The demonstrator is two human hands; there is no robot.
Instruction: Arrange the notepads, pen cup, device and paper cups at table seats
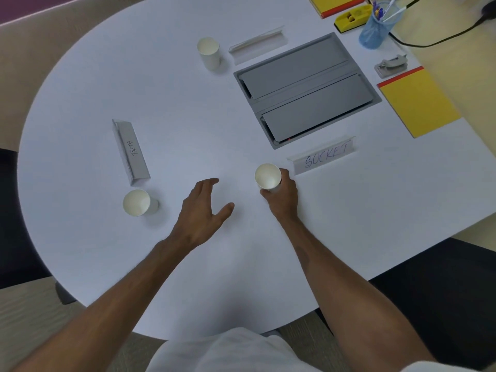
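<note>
While upright, cup (267,176) in right hand (282,197).

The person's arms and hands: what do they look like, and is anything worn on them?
Both forearms are bare; no gloves, watch or rings show on the left hand or right hand. A white garment shows at the bottom edge.

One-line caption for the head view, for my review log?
Right hand grips a paper cup beside the SOCKET name card; left hand open nearby over the white table.
</note>
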